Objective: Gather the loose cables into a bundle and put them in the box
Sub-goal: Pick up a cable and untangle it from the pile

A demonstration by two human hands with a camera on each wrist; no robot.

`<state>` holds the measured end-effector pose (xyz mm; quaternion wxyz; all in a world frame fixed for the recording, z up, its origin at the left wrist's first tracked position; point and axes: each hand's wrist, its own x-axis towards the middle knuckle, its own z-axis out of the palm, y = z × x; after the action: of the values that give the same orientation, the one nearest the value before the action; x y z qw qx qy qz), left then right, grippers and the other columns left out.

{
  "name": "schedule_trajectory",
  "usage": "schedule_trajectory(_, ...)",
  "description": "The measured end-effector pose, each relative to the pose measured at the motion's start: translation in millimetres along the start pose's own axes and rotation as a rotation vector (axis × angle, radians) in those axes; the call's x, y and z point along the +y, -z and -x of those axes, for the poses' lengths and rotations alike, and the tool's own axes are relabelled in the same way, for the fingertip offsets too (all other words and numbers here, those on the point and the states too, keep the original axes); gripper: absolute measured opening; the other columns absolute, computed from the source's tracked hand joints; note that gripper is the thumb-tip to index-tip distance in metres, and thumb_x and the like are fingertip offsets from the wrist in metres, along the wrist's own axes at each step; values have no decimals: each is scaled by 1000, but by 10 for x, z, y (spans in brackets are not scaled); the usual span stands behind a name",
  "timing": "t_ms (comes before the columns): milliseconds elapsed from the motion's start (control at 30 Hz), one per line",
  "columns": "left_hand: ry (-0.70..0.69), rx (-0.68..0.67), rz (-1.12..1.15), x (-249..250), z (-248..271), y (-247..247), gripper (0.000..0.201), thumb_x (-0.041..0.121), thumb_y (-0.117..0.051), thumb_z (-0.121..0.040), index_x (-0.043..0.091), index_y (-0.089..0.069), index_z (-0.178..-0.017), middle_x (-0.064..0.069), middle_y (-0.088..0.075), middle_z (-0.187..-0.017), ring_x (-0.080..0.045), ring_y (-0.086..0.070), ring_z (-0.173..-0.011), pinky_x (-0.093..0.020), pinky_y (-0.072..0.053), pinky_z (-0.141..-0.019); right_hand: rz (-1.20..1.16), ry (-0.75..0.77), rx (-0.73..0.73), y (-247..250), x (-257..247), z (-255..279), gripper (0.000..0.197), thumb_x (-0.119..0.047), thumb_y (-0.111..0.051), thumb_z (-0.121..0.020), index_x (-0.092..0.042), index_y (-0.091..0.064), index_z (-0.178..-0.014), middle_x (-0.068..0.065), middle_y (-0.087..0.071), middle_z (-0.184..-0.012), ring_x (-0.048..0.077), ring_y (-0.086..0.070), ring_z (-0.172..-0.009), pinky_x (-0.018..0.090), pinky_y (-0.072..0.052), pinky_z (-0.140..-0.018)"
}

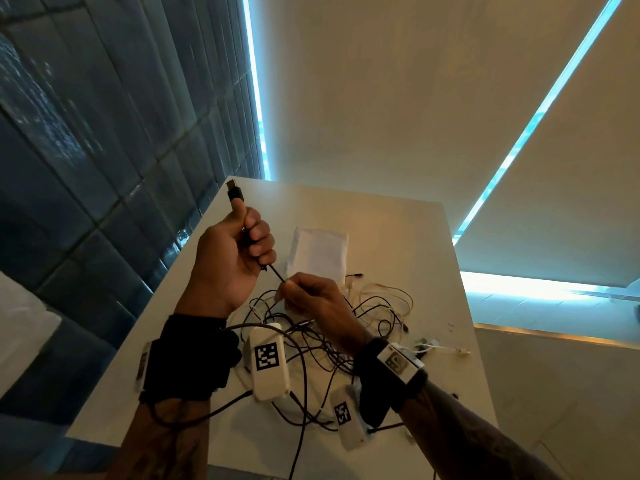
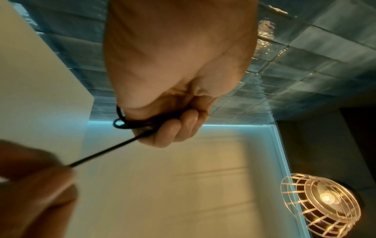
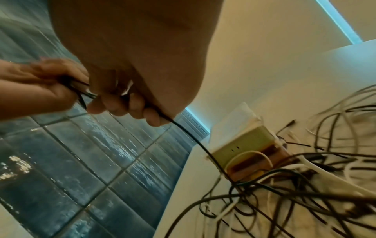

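My left hand (image 1: 239, 244) is raised above the white table (image 1: 398, 237), its fingers curled round a black cable (image 1: 275, 271) whose USB plug (image 1: 234, 192) sticks up past the thumb. In the left wrist view a few loops of this cable (image 2: 130, 125) lie in the left hand (image 2: 173, 128). My right hand (image 1: 301, 292) pinches the same cable just below, and the short stretch between the hands is taut. From the right hand (image 3: 130, 104) the cable (image 3: 195, 141) runs down into a tangle of black and white cables (image 1: 377, 306). A pale box (image 1: 320, 252) stands behind the tangle.
The table's left edge (image 1: 194, 237) drops off beside a blue tiled surface (image 1: 86, 150). Two white marker modules (image 1: 268, 358) (image 1: 344, 415) sit by my wrists over the near cables. A small white plug (image 1: 429, 346) lies at the right of the tangle. A lit wire lamp (image 2: 323, 201) shows in the left wrist view.
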<state>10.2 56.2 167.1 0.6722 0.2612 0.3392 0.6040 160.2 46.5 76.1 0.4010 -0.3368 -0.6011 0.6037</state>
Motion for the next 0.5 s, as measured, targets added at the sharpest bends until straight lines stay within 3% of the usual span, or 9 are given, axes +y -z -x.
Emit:
schedule_trajectory(100, -23, -13, -78, 17, -5, -1, 48, 39, -33, -101, 21, -47, -59, 8, -33, -53, -6, -25, -42, -21, -20, -41, 34, -82, 21, 13, 237, 44, 25, -22, -49, -100, -23, -65, -81, -1, -59, -77, 21, -46, -72, 31, -41, -70)
schedule_trajectory(167, -30, 2, -118, 26, -1, -12, 47, 36, -32, -101, 21, -46, -59, 8, -30, -53, -6, -22, -42, -23, -15, -43, 50, -129, 49, 52, 387, 66, 25, -22, -49, -99, -23, -63, -79, 8, -55, -81, 22, -47, -74, 35, -41, -72)
schedule_trajectory(300, -32, -2, -159, 65, 41, -67, 42, 28, -29, -98, 20, -44, -59, 7, -25, -55, -7, -19, -43, -25, -12, -45, 75, -172, 90, 122, 553, 93, 27, -11, -43, -101, -13, -55, -77, 4, -52, -78, 6, -47, -67, 17, -41, -63)
schedule_trajectory(500, -131, -38, -143, 266, 137, -207, 40, 24, -26, -97, 21, -41, -60, 9, -25, -52, -6, -17, -44, -23, -13, -44, 139, -186, 154, 84, 667, 45, 34, -3, -42, -101, -15, -51, -70, -4, -49, -69, -1, -44, -59, 12, -38, -58)
